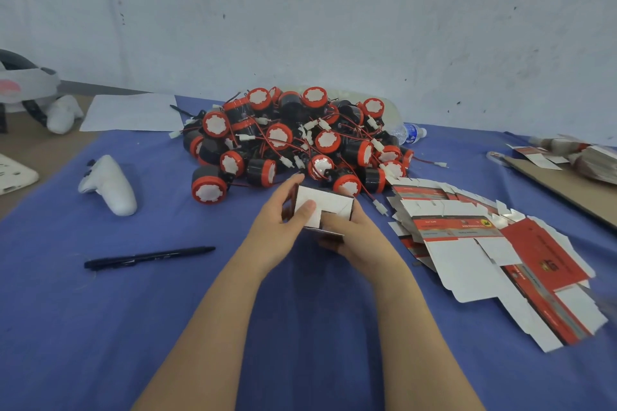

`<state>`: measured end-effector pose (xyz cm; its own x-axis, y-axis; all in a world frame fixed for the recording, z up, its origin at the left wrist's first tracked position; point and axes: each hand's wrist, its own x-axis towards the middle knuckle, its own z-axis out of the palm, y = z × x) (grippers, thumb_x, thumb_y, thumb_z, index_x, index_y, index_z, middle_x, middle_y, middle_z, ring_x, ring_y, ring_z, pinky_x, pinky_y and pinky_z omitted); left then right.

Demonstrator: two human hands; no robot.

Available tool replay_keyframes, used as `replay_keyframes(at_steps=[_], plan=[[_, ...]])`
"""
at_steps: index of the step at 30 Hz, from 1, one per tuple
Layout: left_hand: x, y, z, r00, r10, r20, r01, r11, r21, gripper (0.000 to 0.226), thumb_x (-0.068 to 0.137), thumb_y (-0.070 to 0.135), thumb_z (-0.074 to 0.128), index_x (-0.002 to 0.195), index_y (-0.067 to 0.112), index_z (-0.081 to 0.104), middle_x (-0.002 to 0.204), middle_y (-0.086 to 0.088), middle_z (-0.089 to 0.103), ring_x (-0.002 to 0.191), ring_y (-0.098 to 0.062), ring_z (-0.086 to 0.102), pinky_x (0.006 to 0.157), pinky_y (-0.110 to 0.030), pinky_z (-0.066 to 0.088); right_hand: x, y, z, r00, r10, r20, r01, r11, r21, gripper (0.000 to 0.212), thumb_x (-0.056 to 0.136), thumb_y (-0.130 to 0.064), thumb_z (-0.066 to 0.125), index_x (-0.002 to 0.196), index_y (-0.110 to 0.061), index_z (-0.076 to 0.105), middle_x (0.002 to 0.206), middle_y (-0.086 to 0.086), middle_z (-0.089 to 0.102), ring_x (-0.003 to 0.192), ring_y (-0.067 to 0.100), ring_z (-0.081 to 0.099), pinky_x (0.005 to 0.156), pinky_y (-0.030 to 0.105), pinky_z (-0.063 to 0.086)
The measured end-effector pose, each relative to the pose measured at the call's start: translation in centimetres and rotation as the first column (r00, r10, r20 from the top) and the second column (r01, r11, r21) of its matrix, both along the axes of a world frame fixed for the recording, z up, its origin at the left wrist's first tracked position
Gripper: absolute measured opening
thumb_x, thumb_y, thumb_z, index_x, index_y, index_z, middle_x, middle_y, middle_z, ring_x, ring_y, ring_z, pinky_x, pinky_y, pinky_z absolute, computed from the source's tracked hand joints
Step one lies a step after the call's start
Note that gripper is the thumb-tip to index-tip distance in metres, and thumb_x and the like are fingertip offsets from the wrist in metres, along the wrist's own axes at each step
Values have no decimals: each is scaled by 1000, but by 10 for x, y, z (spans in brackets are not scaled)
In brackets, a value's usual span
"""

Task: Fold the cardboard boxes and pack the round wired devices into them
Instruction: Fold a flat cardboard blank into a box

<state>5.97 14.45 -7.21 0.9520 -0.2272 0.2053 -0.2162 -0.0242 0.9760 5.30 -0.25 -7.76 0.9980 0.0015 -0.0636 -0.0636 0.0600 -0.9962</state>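
Above the blue worktop (167, 327), both hands grasp one half-folded cardboard box (329, 205). The left hand (277, 227) curls round its left side with the thumb pressing a white flap, and the right hand (355, 238) wraps its lower right corner. The flap face looks up at the person. Straight beyond the box — just past the fingertips — lies the pile of round wired devices (293, 140). The closest device (348, 184) sits nearer the right hand, so I judge that hand better placed to fetch it. To the right fan out flat box blanks (467, 243).

Pale, scuffed wall (334, 10) behind a brown table (20, 143) under blue cloth (100, 327)
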Motion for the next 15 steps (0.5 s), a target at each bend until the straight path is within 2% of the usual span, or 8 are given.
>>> replay_keyframes(at_steps=[3, 6, 9, 12, 15], plan=[[1, -1, -3, 999, 40, 7, -40, 998, 54, 38, 97, 18, 54, 131, 33, 47, 136, 3, 51, 123, -16, 52, 102, -42, 48, 1, 0, -3, 1000, -1, 10, 1, 999, -36, 65, 92, -10, 59, 147, -26, 28, 126, 6, 61, 107, 21, 62, 76, 30, 51], [1, -2, -6, 999, 39, 13, -40, 995, 91, 36, 95, 12, 56, 123, 35, 48, 129, 7, 53, 118, -13, 53, 97, -37, 51, 2, -1, -3, 997, -76, 11, 76, 997, -17, 60, 90, -13, 63, 140, -34, 38, 120, 1, 61, 96, 15, 61, 73, 30, 51], [1, -3, -7, 998, 58, -7, -57, 994, 94, 36, 93, 5, 55, 116, 33, 50, 121, 6, 57, 111, -14, 56, 91, -36, 54, 3, 1, -3, 994, -107, 11, 107, 993, -58, 52, 88, -16, 66, 132, -37, 45, 111, -4, 60, 93, 13, 60, 72, 29, 53], [2, -4, -8, 992, 126, -18, -125, 990, 64, 31, 93, 5, 55, 109, 32, 53, 113, 7, 60, 105, -18, 60, 87, -40, 56, 2, 3, -1, 998, -65, 14, 66, 995, -77, 62, 88, -15, 66, 141, -34, 38, 110, -6, 60, 94, 12, 61, 71, 27, 52], [3, -5, -7, 979, 201, -40, -201, 979, -8, 30, 93, 7, 54, 109, 32, 56, 113, 6, 61, 103, -17, 61, 87, -45, 55, 0, 4, 2, 998, 62, -2, -62, 995, 79, 73, 88, -13, 65, 146, -37, 27, 118, -7, 61, 94, 11, 65, 75, 28, 54]])
